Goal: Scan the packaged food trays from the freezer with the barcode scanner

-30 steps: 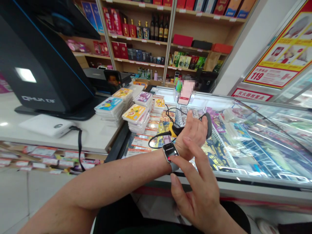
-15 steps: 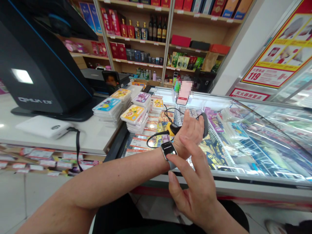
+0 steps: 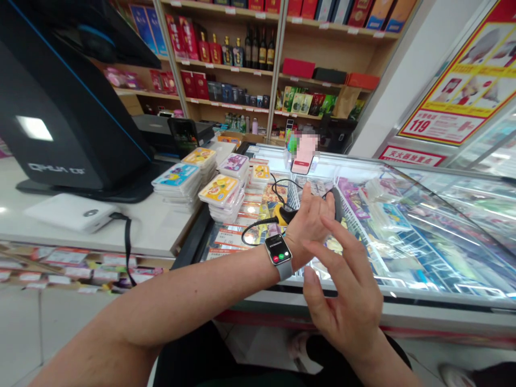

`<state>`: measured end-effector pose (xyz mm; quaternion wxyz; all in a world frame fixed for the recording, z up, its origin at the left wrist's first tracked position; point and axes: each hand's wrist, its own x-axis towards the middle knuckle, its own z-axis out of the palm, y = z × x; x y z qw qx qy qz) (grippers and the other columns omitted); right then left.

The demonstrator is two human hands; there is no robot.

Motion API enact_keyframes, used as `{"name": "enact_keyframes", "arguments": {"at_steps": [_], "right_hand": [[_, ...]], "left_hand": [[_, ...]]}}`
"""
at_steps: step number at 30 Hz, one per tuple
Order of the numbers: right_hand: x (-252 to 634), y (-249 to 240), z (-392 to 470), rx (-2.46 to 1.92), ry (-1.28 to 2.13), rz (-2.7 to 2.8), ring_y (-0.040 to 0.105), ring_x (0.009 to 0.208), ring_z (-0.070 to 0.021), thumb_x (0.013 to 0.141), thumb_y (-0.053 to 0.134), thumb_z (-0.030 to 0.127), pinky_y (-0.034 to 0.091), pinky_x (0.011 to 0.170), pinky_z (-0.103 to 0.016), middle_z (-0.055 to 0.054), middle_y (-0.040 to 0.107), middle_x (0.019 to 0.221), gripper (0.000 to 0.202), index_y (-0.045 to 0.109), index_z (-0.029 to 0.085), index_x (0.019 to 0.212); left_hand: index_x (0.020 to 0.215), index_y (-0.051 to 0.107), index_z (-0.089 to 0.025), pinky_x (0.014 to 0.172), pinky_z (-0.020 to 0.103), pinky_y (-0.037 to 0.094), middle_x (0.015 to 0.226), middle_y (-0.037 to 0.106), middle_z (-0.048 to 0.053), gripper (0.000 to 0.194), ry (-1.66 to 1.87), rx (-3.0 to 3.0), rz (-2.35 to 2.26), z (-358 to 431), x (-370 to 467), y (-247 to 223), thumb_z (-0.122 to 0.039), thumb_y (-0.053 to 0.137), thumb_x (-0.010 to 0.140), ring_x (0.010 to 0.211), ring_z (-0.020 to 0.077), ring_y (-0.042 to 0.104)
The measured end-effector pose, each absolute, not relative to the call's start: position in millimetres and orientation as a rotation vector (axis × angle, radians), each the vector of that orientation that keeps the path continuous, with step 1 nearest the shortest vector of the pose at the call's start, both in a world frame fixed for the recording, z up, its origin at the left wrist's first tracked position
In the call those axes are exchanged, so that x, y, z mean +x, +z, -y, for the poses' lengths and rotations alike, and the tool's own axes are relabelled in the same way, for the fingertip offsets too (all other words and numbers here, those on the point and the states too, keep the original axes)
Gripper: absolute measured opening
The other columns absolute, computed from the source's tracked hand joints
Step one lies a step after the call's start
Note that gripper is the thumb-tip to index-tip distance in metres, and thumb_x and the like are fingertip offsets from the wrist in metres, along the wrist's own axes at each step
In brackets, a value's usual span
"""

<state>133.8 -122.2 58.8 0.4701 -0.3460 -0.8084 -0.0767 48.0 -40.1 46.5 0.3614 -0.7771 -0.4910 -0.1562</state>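
A smartwatch [image 3: 278,249] with a grey band sits on my left wrist. Its dark screen shows a red and a green round button. My left hand [image 3: 310,220] reaches over the glass top, back up and fingers stretched out. A yellow and black handheld scanner [image 3: 281,214] with a black cable lies under or against that hand, partly covered by it; whether the palm touches it I cannot tell. To the right of the watch, apart from it, my right hand [image 3: 346,295] hangs empty, thumb and fingers spread.
Stacks of flat cases [image 3: 220,191] stand on the left of the glass-topped freezer [image 3: 387,293]. A white power bank [image 3: 72,210] with a black cable lies on the counter [image 3: 149,234] below a large black terminal [image 3: 72,134]. A phone [image 3: 303,161] stands at the back.
My right hand has moved right, away from the watch, and its index finger no longer covers the screen. Red and green buttons now show there. My left arm has barely shifted.
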Motion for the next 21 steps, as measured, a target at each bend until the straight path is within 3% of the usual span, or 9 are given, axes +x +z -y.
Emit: {"name": "enact_keyframes", "arguments": {"at_steps": [17,21], "right_hand": [[172,71,102,-0.958,-0.289,1.791,0.055,0.121,-0.0296,0.088,0.054,0.024,0.044,0.102,-0.05,-0.013,0.058,0.132,0.029,0.061,0.02,0.116],[193,75,83,-1.016,-0.293,1.656,0.057,0.119,-0.0278,0.089,0.055,0.027,0.043,0.103,-0.049,-0.012,0.061,0.128,0.028,0.061,0.02,0.115]], "left_hand": [[0.142,0.038,-0.003,0.118,0.055,0.023,0.106,0.063,0.013,0.049,-0.424,-2.027,1.36,40,48,52,-0.016,0.033,0.095,0.105,0.0232,0.058],[0.144,0.036,-0.007,0.113,0.056,0.029,0.107,0.064,0.012,0.052,-0.516,-2.09,1.48,37,34,62,-0.009,0.035,0.092,0.103,0.0218,0.059]]}}
